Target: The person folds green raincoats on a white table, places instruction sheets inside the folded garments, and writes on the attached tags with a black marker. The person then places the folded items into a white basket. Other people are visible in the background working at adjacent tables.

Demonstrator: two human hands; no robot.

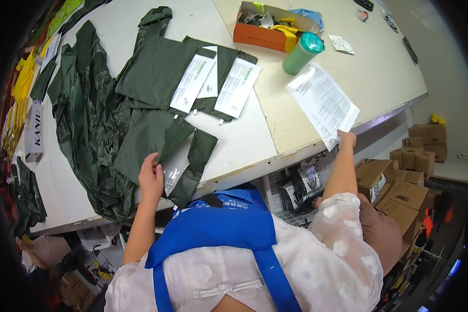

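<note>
the right hand's (347, 138) fingers pinch the printed sheet (323, 100); keep it uncreased. the left hand's (151, 178) fingers curl by green fabric (150, 136), grip unclear; steady it gently.

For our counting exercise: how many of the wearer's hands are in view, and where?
2: the left hand at the dark green fabric and the right hand gripping the printed sheet by its near edge.

Tbl (260, 132) gap btwn garments (153, 73) & paper (325, 101), tumbler (299, 57), box (260, 36) blocking far end
</note>
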